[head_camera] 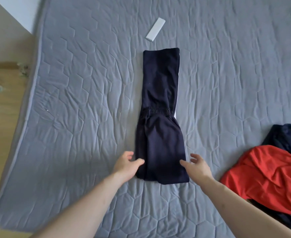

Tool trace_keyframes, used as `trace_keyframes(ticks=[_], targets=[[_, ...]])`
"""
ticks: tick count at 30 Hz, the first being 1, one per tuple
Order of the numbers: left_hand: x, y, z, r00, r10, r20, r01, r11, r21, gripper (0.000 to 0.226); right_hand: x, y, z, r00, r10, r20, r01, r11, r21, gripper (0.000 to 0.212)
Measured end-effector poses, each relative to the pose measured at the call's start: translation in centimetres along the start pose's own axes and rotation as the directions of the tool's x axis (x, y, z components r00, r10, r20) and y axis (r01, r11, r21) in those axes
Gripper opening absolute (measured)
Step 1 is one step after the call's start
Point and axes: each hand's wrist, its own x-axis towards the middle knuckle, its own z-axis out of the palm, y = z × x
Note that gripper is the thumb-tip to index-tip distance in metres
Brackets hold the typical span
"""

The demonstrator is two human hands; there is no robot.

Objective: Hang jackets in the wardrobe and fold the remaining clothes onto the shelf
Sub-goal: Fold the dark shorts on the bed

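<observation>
Navy trousers (160, 117) (folded long, elastic waistband) on quilted mattress (72, 100).

Dark navy trousers (160, 117) lie flat on the grey quilted mattress (83, 86), folded lengthwise into one long narrow strip running from 6 o'clock to 12 o'clock at the middle of the view; an elastic gathered band crosses the strip about halfway; a thin white stripe shows along the 3 o'clock edge; at 4 o'clock, well apart, a crumpled red garment (268, 172) lies over dark clothes (282, 134).
</observation>
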Motion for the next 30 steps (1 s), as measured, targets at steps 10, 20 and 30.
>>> trace_keyframes(ticks=[10,20,30], targets=[[3.7,0.0,3.2,0.994,-0.075,0.084,0.087,0.983,-0.159,0.065,4.4,-0.2,2.6,0.995,0.013,0.094,-0.021,0.996,0.086,0.06],[2.2,-0.7,2.5,0.995,-0.057,0.082,0.074,0.973,-0.218,0.021,2.5,0.9,2.9,0.991,-0.015,0.132,-0.005,0.989,0.147,0.014],[-3.4,-5.8,3.1,0.992,-0.083,0.096,0.097,0.984,-0.147,0.015,-3.1,4.8,3.4,0.976,0.012,0.219,-0.018,0.999,0.028,0.016]])
